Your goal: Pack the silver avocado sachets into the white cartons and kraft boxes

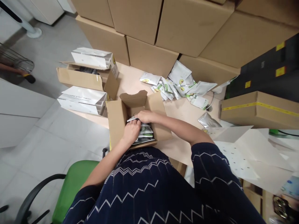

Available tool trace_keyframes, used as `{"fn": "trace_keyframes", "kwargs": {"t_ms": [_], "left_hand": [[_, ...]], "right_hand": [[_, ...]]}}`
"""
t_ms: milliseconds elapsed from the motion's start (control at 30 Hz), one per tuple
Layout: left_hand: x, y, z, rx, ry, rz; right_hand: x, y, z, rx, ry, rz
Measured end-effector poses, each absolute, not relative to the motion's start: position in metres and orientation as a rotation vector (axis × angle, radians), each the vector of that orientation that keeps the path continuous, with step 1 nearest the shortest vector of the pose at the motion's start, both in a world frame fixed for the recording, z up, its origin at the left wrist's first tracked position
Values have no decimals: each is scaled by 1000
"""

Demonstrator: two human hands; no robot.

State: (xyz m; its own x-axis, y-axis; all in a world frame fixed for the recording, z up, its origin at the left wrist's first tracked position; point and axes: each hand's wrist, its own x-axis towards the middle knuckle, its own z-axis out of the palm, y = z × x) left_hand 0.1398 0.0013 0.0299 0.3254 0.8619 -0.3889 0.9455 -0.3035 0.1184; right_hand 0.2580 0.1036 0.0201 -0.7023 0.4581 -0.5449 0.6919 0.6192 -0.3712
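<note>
Inside the open carton (116, 124), the right hand (144, 116) has its grip pinched on a packet (131, 119), while the left hand (132, 129) curls against it, how firmly I cannot tell. The carton's left flap reaches the worktop (177, 110) edge; bare surface separates its right flap from the loose packets (171, 88) behind.

Carton (136, 109) open above, flaps (116, 119) either side, boxes (151, 55) behind
</note>
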Motion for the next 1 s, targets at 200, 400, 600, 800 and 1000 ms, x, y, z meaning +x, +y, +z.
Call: {"fn": "trace_keyframes", "kwargs": {"t_ms": [200,400,600,800,1000], "left_hand": [[137,3,26,2301,1813,-199],[138,5,21,2318,1695,-308],[137,14,23,2316,1611,-384],[132,19,20,2195,1406,-433],[125,20,22,2159,1240,-402]], "right_hand": [[256,103,25,944,2383,-766],[254,100,32,893,2349,-769],[274,100,54,879,2493,-918],[319,110,64,1488,2624,-1378],[394,153,20,2582,2327,-661]]}}
